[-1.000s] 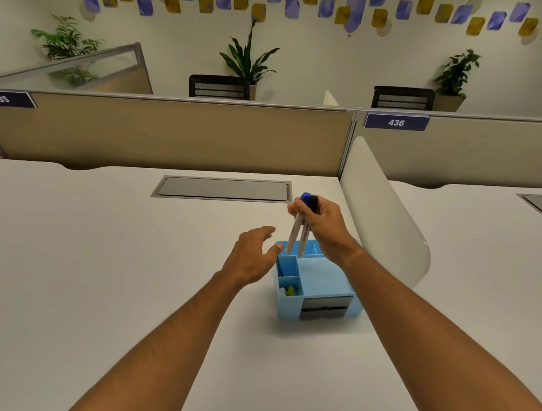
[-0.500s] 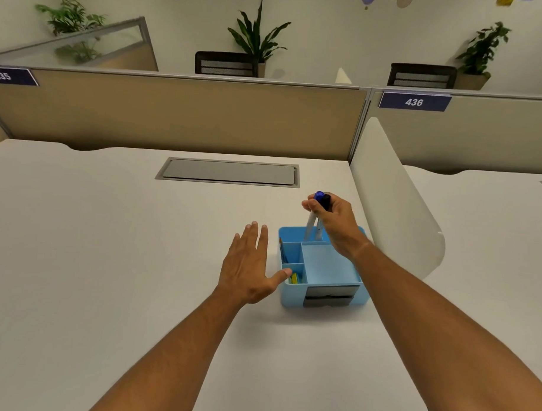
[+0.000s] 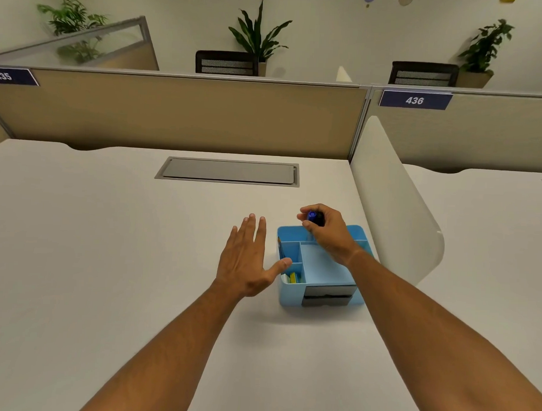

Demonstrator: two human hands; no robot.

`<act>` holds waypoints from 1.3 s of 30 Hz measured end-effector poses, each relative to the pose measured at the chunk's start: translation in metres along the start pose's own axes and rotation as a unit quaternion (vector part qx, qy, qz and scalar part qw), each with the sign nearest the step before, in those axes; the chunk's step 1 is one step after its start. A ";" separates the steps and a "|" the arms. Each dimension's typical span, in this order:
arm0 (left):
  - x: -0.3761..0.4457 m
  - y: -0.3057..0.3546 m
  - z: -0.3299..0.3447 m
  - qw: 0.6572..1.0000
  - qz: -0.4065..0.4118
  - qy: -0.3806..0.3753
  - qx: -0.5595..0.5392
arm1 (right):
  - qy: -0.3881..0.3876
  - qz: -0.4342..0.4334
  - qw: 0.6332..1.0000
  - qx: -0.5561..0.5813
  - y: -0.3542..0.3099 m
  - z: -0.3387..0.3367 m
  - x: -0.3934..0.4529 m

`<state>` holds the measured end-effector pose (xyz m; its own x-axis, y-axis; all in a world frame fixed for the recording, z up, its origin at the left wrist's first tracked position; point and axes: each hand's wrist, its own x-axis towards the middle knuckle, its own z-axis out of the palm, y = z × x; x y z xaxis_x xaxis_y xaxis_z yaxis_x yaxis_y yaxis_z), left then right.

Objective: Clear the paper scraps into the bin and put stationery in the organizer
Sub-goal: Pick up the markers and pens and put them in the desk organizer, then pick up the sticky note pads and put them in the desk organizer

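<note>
**A:** What is happening on the desk (image 3: 108, 261)?

**B:** Seen from the person's head, a light blue organizer (image 3: 322, 294) sits just right of centre on a white desk. The right hand (image 3: 327, 235) is over its rear compartment, at about one o'clock from the organizer's middle, with fingers closed around two markers (image 3: 312, 215), one blue-capped, one dark. The caps stand up above the fingers; the barrels are mostly hidden, pointing down into the compartment.

**A:** And the other hand?

**B:** The left hand (image 3: 246, 259) lies flat at nine o'clock from the organizer, fingers spread and empty, thumb touching its left wall, likely steadying it.

**A:** Which step is this?

**B:** Putting stationery away, by my reading. Next, the right fingers need to let go so the markers settle upright, then lift clear.

**A:** Any paper scraps or bin?

**B:** None in view. Yellow items already sit in a front-left slot.
</note>
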<state>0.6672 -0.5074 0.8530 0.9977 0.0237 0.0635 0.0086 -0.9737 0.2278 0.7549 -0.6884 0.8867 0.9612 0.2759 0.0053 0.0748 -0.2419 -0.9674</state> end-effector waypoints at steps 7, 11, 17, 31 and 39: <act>0.002 0.000 -0.009 1.000 0.012 0.007 0.013 | 0.024 -0.010 0.998 -0.054 -0.004 0.006 -0.005; 0.002 -0.003 -0.012 0.999 0.021 0.013 0.021 | 0.044 -0.047 0.981 -0.184 -0.006 0.008 -0.007; 0.005 -0.010 -0.030 0.998 0.036 0.032 0.026 | 0.038 -0.095 0.890 -0.445 -0.013 0.009 -0.011; -0.004 -0.041 -0.073 0.992 0.079 0.092 0.043 | 0.077 -0.123 0.805 -0.576 -0.045 0.054 -0.039; -0.032 -0.065 -0.078 0.988 0.091 0.107 0.068 | 0.091 -0.117 0.790 -0.594 -0.047 0.089 -0.065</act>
<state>0.6298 -0.4270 0.9120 0.9463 -0.1219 0.2995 -0.1467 -0.9873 0.0616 0.6652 -0.6125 0.9090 0.8981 0.3302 0.2906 0.3489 -0.9371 -0.0135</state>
